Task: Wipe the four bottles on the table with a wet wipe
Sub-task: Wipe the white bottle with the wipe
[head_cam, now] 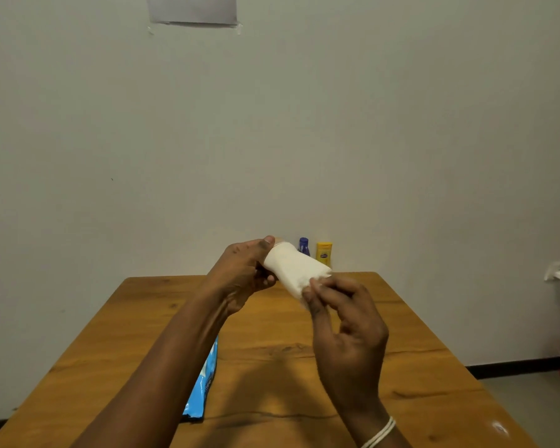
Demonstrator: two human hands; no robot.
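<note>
At the centre of the head view, the left hand (243,273) grips a bottle (277,242) wrapped in a wet wipe (293,268), whose lower edge the right hand (343,318) pinches. Wiping looks under way: a blue bottle (304,246) and yellow bottle (324,253) wait at the counter's (417,383) far edge; the fourth is unseen.

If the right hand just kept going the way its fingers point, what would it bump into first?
The wipe-wrapped bottle its fingertips already pinch, which the left hand holds. Past that, probably the yellow bottle; depth is unclear.
</note>
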